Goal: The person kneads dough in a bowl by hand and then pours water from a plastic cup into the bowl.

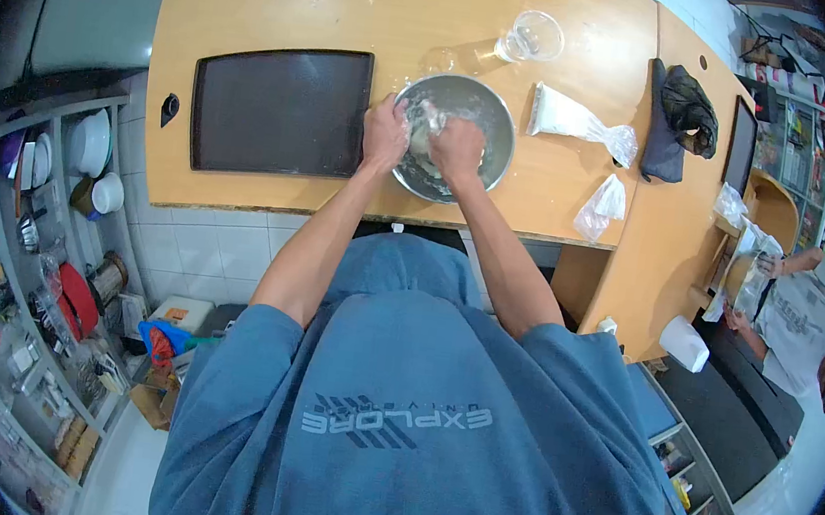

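A metal mixing bowl [497,116] sits on the wooden table, its inside wall smeared with white flour. My left hand [385,134] is closed over the bowl's left rim, with its fingertips inside. Down in the bowl, my right hand [456,150] is closed, its knuckles up, on pale dough [421,146]. The right hand's fingers and much of the dough are hidden beneath it. Left of the bowl, beside my left hand, lies a dark baking tray [280,113].
A clear plastic cup [534,39] stands behind the bowl. To the right lie a bag of white powder [573,116], a small plastic bag [601,209] and dark oven mitts [666,123]. Another person [797,308] handles a wrapped item at far right. Shelves [49,219] stand left.
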Available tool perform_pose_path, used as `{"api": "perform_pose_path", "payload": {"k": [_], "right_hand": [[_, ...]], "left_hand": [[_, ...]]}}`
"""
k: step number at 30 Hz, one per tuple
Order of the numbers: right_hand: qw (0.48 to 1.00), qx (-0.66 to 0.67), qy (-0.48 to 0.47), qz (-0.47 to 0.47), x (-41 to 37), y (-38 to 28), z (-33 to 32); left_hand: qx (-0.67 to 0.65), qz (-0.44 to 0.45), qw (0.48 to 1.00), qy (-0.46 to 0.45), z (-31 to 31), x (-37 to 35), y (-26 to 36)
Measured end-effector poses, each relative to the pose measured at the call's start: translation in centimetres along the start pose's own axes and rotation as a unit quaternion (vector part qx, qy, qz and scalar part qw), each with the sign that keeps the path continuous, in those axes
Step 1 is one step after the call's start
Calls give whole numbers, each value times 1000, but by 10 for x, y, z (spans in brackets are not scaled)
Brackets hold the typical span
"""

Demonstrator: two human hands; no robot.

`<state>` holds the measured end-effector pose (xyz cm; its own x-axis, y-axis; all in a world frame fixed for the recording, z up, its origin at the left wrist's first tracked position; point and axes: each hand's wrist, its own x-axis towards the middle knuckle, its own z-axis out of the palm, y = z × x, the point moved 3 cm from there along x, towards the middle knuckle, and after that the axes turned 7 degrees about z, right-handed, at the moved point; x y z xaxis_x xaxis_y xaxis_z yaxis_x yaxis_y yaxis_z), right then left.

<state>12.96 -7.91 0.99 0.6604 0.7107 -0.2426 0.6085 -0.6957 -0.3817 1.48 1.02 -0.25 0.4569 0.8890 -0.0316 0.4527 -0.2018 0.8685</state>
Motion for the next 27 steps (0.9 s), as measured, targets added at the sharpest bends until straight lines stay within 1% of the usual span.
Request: {"api": "perform_pose_path", "payload": {"k": [1,4,7,10,13,19,22,23,25,27], "right_hand": [[999,-17,-39,15,-5,2,1],[997,-40,-61,11,-22,8,6],[999,-29,-38,-8,-28,10,7],[996,-51,-66,41,-24,0,5],[994,-77,-38,68,-24,-2,16],[994,-86,-49,55,-6,-9,21],[994,-58,-8,97,17,-9,32],[992,-62,-24,108,19,-8,35],[987,-72,-59,132,19,-18,17],[988,-59,-60,127,19,-19,16]], "left_hand": [[-5,-8,1000,15,1,0,0],[23,2,1000,-20,1,1,-2],[8,-4,999,-35,0,-3,1],[2,15,999,-38,-1,-1,3],[5,5,996,-84,-4,-1,3],[28,48,994,-93,-8,1,8],[32,37,992,-119,-7,3,1],[37,31,992,-119,-8,3,-2],[46,17,991,-121,-8,-1,-4],[36,27,994,-95,-7,-6,-2]]}}
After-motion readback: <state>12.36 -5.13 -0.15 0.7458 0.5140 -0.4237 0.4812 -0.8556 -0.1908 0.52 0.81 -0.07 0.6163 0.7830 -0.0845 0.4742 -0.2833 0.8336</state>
